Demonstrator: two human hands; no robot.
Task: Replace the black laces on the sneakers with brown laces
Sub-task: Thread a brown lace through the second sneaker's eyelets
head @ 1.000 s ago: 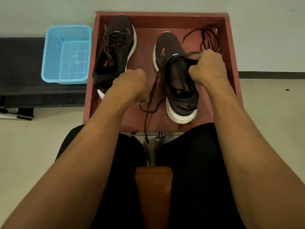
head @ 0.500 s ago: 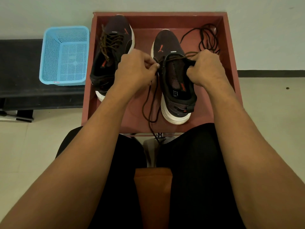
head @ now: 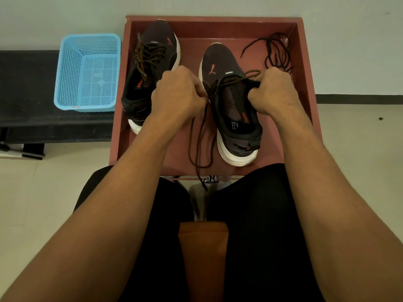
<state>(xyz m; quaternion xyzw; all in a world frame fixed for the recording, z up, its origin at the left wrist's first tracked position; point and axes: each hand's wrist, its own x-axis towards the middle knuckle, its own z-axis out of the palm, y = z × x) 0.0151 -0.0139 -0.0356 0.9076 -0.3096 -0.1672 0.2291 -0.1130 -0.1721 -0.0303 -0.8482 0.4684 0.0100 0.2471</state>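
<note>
Here, red tray [head: 218, 27]: laced sneaker [head: 159, 51], black laces [head: 278, 53]; left hand [head: 176, 92] pinches brown lace [head: 199, 136], right hand [head: 274, 90] grips other sneaker [head: 237, 127].

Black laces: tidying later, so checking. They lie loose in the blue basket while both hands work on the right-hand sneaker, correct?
No: the head view shows the black laces in the far right corner of the red tray, not the blue basket.

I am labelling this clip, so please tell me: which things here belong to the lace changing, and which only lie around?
Job: left hand pinching brown lace; right hand gripping held sneaker; other sneaker, laced brown; black laces in red tray.
Lying about: blue basket, black bench.
</note>
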